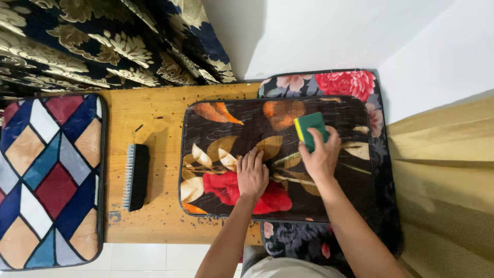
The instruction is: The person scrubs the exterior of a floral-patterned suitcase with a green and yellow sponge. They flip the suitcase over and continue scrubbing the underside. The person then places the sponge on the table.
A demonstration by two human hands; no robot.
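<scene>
- My right hand (320,154) grips a green and yellow sponge (310,129), pressing it on the floral mat (216,149) near its upper right.
- My left hand (252,175) lies flat, fingers together, on the mat's middle, holding nothing.
- The mat lies on a wooden board (149,113), over a second floral mat (350,85).
- A black brush (136,176) rests on the board, left of the mat.
- A diamond-patterned mat (49,180) sits far left.

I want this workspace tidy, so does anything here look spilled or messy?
Yes. Small dark specks are scattered over the wooden board, thickest along the edges of the dark floral mat. They look like loose debris.
</scene>
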